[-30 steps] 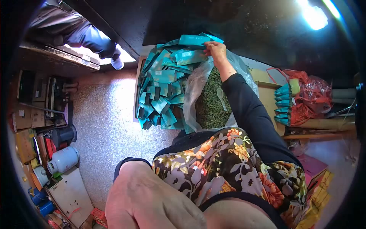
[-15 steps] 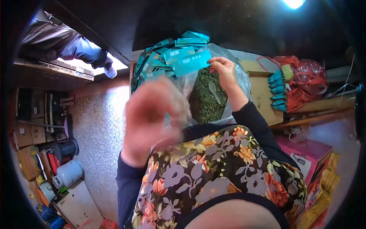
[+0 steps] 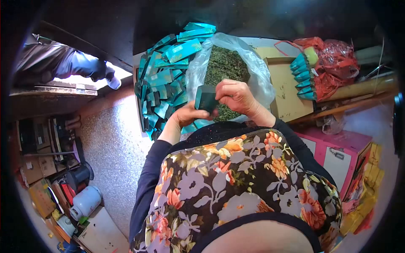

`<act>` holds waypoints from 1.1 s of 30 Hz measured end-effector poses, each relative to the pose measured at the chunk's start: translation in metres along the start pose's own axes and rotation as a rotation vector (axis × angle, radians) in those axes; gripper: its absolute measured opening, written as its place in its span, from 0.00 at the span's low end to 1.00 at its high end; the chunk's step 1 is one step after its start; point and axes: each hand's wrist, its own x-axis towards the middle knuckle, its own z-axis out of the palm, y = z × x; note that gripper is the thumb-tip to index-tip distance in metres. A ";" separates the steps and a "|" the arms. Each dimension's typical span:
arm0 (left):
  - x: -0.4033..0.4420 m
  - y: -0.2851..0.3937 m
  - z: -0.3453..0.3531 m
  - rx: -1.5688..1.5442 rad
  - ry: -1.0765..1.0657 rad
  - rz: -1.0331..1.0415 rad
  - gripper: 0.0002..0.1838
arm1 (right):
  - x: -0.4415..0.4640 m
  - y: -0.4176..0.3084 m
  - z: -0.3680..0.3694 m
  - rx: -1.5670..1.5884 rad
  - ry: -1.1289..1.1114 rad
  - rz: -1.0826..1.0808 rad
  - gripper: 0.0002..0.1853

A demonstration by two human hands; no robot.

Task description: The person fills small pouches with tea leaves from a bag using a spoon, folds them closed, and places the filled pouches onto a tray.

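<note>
A small teal packet [image 3: 205,99] stands upright between my hands, its dark face toward me. My left hand [image 3: 192,114] grips its lower part, the thumb lying across the front. The fingers of my right hand [image 3: 234,96] are closed at the packet's upper right edge, pinching it. Beneath and behind my hands is a clear plastic bag [image 3: 262,78], open and filled with dried green leaves [image 3: 228,61]. Beside the bag on the left lies a big heap of teal packets [image 3: 162,78]. The plastic spoon from the leaves cannot be made out now.
To the right are a cardboard box [image 3: 291,107], a row of filled teal packets [image 3: 303,78] and red plastic bags [image 3: 337,63]. A pink cabinet [image 3: 333,147] stands below. On the left floor are a gas cylinder [image 3: 86,202] and boxes; a person's leg [image 3: 80,65] shows beyond.
The packet has come from above the heap down in front of the leaves and is now held upright. My left hand, blurred before, has closed on it. The view has shifted.
</note>
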 end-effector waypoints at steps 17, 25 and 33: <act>-0.027 -0.055 -0.001 0.167 0.427 0.187 0.34 | -0.067 0.140 0.031 -0.789 -0.174 0.774 0.10; -0.029 -0.050 0.000 0.101 0.352 0.182 0.35 | -0.063 0.148 0.033 -0.720 -0.060 0.695 0.08; -0.028 -0.050 -0.002 0.116 0.409 0.267 0.33 | -0.036 0.138 0.000 -0.862 0.070 0.643 0.12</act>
